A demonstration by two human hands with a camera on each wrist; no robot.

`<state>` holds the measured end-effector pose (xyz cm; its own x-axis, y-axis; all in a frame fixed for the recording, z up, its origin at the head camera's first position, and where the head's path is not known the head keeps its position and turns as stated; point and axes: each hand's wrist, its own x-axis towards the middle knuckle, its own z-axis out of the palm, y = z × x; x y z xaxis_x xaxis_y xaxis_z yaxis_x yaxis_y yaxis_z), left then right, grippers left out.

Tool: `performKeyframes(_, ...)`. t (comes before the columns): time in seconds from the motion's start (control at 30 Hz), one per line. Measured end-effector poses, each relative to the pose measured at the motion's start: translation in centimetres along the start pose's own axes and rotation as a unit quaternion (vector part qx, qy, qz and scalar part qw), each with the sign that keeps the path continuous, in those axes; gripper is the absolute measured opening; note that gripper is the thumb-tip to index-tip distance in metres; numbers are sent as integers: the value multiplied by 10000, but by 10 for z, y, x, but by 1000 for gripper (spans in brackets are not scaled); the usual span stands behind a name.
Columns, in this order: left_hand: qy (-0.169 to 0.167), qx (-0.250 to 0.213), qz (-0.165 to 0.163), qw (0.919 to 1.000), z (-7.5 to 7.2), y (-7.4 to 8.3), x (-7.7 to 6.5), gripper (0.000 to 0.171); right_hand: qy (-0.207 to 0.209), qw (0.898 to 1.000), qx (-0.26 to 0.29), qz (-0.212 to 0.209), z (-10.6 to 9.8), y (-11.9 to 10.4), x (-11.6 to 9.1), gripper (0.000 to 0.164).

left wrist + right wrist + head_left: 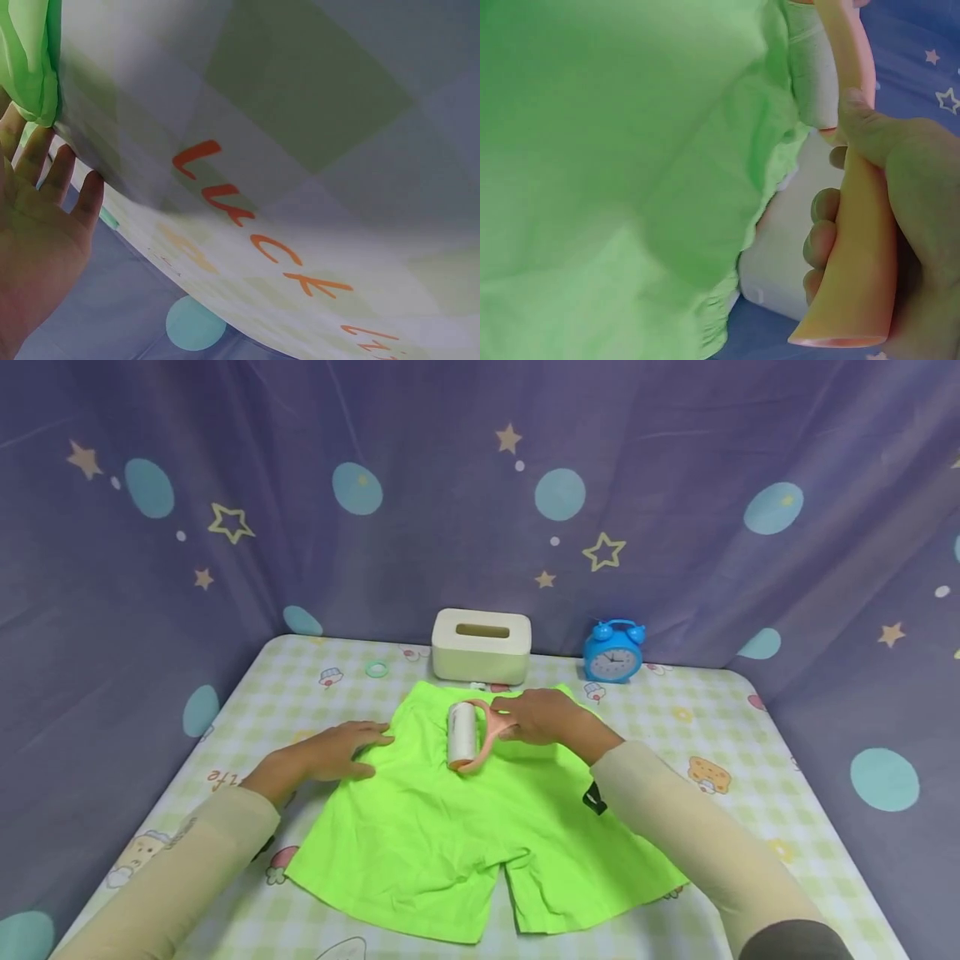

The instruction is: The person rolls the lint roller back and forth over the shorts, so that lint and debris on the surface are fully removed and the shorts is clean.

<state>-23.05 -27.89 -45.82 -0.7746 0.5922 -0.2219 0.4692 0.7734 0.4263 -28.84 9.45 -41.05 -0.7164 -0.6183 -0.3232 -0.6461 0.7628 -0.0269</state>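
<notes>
Neon green shorts [420, 827] lie spread on the table, waistband towards the back. My right hand [542, 717] grips the pink handle of a lint roller [462, 735], whose white roll rests on the upper middle of the shorts. In the right wrist view the fingers wrap round the handle [862, 255], with the thumb along its neck. My left hand [337, 752] rests at the left edge of the shorts near the waist. Its fingers are extended, touching the fabric, as the left wrist view also shows the hand [45, 217] beside a green fold.
Behind the shorts stand a pale green tissue box [482, 664] and a blue alarm clock [613, 653]. A small mint ring [377, 669] lies at the back left. The checked tablecloth [247, 718] covers the table, with purple curtains [450, 435] round the back and sides.
</notes>
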Motion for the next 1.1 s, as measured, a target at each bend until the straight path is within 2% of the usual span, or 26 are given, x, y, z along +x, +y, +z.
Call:
performKeyframes(0.23,3,-26,85,10000,6,-3,1,59,140,9995,-59,-274,0,-25,16,42)
performKeyframes(0.7,8,123,164,9998,1,-7,3,58,380,9992,24,131,-4,-66,33,41)
performKeyframes(0.97,-250,-4,-249,9994,-1,-6,4,58,177,9985,-7,509,-17,-91,33,39)
performKeyframes(1.1,-209,-23,-265,9994,-3,-3,6,55,153,9972,-78,731,-23,-100,33,42)
